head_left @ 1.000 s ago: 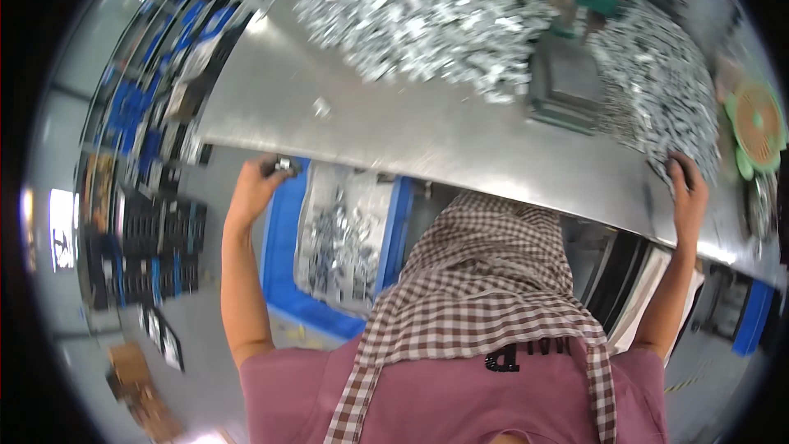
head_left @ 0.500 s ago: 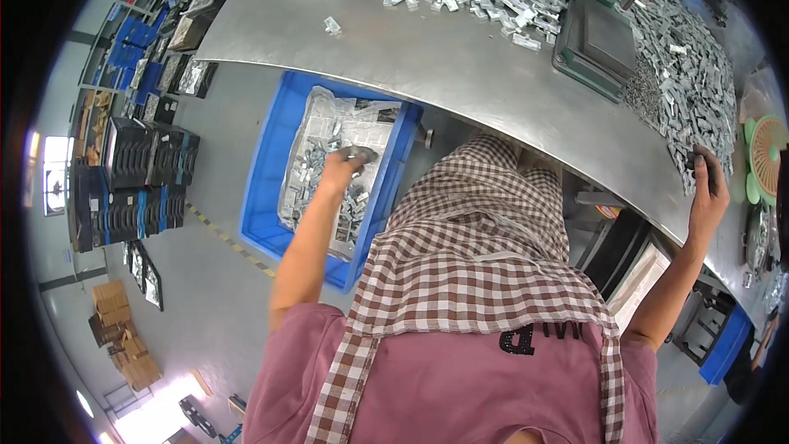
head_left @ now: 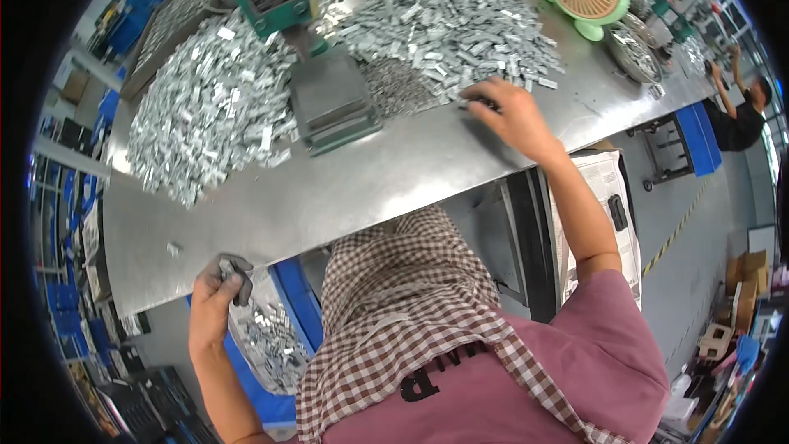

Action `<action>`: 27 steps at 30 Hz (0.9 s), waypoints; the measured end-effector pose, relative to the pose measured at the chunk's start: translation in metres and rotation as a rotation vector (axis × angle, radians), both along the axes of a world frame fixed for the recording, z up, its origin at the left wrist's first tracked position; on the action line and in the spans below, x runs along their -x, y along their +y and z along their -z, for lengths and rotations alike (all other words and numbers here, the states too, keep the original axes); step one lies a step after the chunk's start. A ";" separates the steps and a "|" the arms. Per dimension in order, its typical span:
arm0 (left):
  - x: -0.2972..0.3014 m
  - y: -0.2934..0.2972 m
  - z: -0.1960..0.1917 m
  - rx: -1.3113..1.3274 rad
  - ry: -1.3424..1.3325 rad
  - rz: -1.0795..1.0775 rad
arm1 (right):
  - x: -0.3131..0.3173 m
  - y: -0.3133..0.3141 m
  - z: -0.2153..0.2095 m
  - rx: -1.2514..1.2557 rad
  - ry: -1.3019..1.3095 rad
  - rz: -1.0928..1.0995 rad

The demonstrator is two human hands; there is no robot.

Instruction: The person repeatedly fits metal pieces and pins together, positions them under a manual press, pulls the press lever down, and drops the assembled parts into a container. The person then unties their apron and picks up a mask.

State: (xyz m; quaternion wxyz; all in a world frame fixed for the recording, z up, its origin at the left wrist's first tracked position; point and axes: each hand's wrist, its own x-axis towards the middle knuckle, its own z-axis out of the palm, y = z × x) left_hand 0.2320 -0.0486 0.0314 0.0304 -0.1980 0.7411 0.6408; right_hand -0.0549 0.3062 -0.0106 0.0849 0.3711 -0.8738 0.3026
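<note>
At the near edge of the steel desk, the left hand is closing its fingers around a small dark metal part, just above a blue bin of silvery pieces. The right hand is lying spread and flat on the desk, fingertips touching the edge of the big pile of metal clips beside a green press.

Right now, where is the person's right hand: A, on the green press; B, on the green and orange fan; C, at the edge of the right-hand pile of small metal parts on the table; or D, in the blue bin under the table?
C: the right hand rests at the near edge of the pile of small metal parts on the steel table.
</note>
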 end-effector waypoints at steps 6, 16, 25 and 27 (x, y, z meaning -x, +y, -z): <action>0.102 0.038 0.011 -0.120 0.146 0.081 | 0.015 -0.044 0.009 -0.208 0.368 -0.163; 0.134 0.059 0.022 0.071 0.208 0.141 | 0.043 -0.048 -0.005 -0.131 0.031 -0.263; 0.128 0.071 0.030 -0.199 0.111 0.110 | 0.022 -0.051 -0.008 -0.339 -0.297 -0.359; 0.129 0.072 0.034 -0.215 0.111 0.143 | 0.022 -0.048 -0.004 -0.345 -0.144 -0.290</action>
